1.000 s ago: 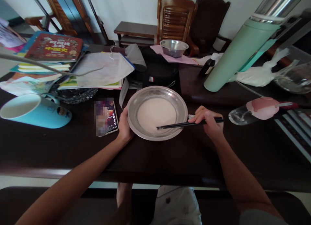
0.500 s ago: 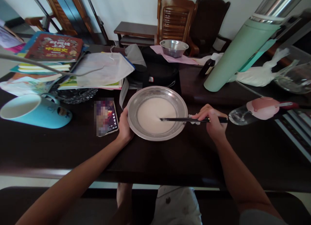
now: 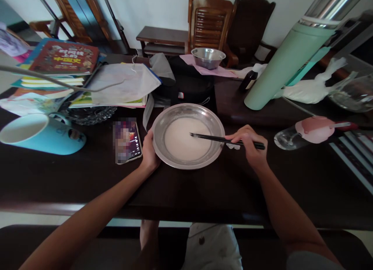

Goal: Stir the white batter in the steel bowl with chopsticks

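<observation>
A shallow steel pan (image 3: 163,120) holding pale white batter (image 3: 186,139) sits in the middle of the dark table (image 3: 87,176). My left hand (image 3: 149,151) grips the pan's left rim. My right hand (image 3: 249,145) is closed on a pair of black chopsticks (image 3: 217,139), whose tips reach into the batter near its upper right part. A small white scrap lies under my right fingers.
A phone (image 3: 127,141) lies left of the pan, a blue mug (image 3: 40,133) on its side further left. Books (image 3: 62,60) and a cloth bag (image 3: 125,83) are behind. A green flask (image 3: 288,56), a lying glass bottle (image 3: 309,132), a black pot (image 3: 190,87) and a small steel bowl (image 3: 208,56) stand nearby.
The chopstick tips have swept through the batter from its lower edge up to its upper right part, my right hand shifting slightly. The left hand and pan have stayed put.
</observation>
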Motion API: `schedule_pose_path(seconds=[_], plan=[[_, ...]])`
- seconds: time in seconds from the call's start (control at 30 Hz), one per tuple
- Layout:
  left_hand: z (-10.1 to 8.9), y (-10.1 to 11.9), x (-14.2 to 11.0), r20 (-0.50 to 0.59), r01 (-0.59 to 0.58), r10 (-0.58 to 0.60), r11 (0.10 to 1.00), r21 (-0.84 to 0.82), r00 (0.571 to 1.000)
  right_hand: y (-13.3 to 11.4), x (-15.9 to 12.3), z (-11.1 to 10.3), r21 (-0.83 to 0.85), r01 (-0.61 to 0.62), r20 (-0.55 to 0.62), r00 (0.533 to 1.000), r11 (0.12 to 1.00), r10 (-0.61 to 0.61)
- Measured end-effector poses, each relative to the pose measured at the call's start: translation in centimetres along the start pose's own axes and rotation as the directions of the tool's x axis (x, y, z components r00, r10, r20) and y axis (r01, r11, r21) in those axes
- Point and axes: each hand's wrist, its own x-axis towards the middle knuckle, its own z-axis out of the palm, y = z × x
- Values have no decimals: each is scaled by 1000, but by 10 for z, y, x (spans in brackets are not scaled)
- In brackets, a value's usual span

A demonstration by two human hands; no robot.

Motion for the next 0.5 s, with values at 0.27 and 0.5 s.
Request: schedule_pose_path(seconds=[0.27,0.5], plan=[[4,3,-1,-56,20,-23,999,-37,998,-1,-2,6,96,4,222,975,995,-26],[2,1,-1,-25,9,-9,1000,-12,1000,-1,-1,5,-27,49,119,992,998,-45]])
